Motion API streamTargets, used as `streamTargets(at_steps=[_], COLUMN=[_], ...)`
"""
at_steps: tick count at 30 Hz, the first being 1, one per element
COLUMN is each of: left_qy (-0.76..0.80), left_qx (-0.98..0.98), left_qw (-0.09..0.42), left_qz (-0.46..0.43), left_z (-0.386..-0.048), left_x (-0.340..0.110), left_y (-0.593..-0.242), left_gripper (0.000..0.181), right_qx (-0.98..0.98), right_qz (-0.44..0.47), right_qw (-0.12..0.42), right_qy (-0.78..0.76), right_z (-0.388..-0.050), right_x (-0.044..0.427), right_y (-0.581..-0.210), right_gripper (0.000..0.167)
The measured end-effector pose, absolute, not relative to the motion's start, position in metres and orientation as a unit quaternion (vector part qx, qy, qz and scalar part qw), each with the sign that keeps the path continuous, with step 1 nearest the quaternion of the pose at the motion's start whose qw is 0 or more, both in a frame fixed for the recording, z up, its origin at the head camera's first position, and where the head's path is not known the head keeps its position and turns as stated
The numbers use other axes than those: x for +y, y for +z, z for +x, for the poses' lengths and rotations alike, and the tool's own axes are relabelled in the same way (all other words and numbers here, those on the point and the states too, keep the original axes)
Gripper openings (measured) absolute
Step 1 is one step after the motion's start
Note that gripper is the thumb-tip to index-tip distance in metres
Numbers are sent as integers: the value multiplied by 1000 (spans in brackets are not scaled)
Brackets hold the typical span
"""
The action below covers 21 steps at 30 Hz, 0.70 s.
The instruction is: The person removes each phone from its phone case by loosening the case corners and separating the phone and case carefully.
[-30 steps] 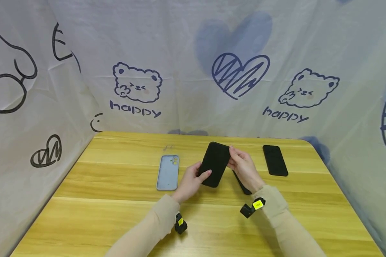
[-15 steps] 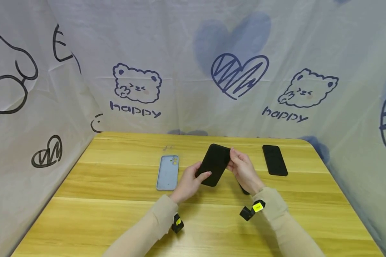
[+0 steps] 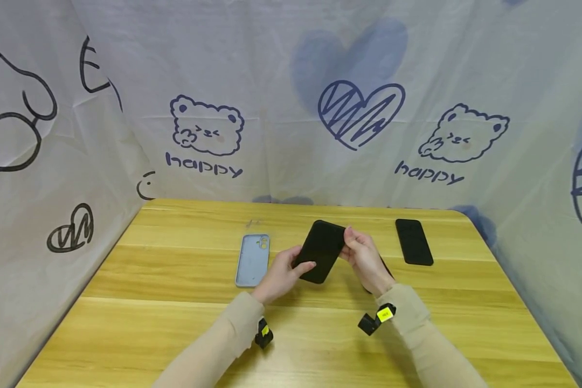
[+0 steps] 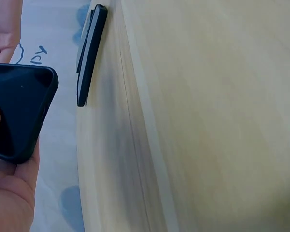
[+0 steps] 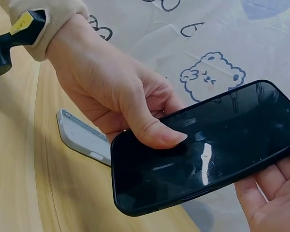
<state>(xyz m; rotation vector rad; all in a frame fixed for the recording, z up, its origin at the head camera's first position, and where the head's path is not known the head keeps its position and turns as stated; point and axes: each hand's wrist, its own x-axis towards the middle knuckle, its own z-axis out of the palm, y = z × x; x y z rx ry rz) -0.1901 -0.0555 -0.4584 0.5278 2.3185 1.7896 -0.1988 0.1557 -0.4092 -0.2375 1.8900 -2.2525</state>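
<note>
A black smartphone (image 3: 324, 248), its dark screen up and a black rim around it, is tilted above the table between both hands. My left hand (image 3: 281, 276) grips its lower left side, the thumb lying on the screen, as the right wrist view also shows. With thumb and fingers, my right hand (image 3: 366, 263) holds the upper right edge; in the right wrist view its fingers (image 5: 268, 186) lie under the phone. A light blue phone case (image 3: 253, 261), inside up, rests on the table left of the hands.
At the right lies another black phone (image 3: 414, 242) on the wooden table (image 3: 165, 323). A dark flat object (image 3: 387, 267) is mostly hidden beneath my right hand. Patterned cloth (image 3: 281, 134) hangs behind the table and along its sides.
Both hands and the phone have shifted slightly down and left. My right hand now covers more of the dark object below it. Both grips stay the same.
</note>
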Motion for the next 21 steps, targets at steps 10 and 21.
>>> streamTargets(at_steps=[10,21], left_qy=[599,607], left_qx=[772,755], left_qw=[89,110], left_qz=[191,224], left_z=[-191,-195], left_x=[-60,-65], left_y=[-459,-453], left_gripper=[29,37], right_qx=[603,503], right_qz=[-88,-130], right_qw=[124,211], right_qy=[-783,-828], right_z=[-200,-207], right_x=[158,168], right_y=[-409,-411], right_gripper=[45,38])
